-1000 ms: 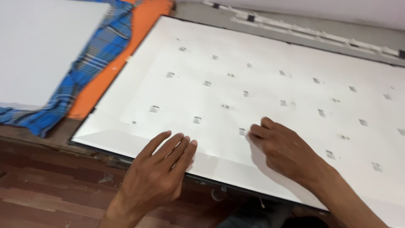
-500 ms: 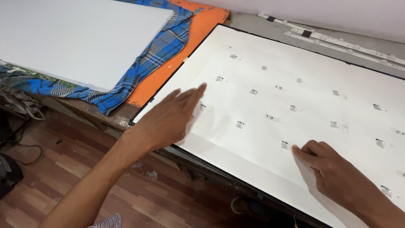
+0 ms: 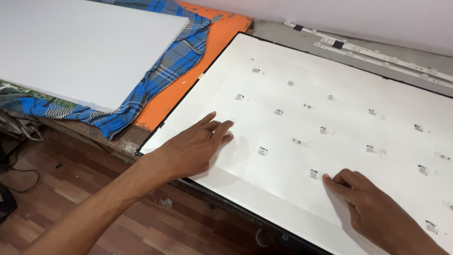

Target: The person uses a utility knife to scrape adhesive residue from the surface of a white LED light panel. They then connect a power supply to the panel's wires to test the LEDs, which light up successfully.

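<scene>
A large white reflector sheet (image 3: 330, 71) lies in a black-edged panel frame, dotted with several small clear lenses. My left hand (image 3: 191, 148) rests flat on the sheet near its front left corner, fingers spread and pointing right. My right hand (image 3: 373, 210) presses on the sheet near the front edge, its forefinger tip touching beside one clear lens (image 3: 314, 174). Another lens (image 3: 262, 151) sits between the two hands. Neither hand holds anything.
A second white panel (image 3: 80, 47) lies at the left on a blue checked cloth (image 3: 155, 80) over an orange board (image 3: 212, 47). Long white strips (image 3: 377, 54) lie along the far wall. Below is a wooden floor (image 3: 56, 198) with cables at the left.
The view has shifted and my left hand has slid along the front left part of the sheet. My right hand stays low at the front, its forefinger now beside a lens.
</scene>
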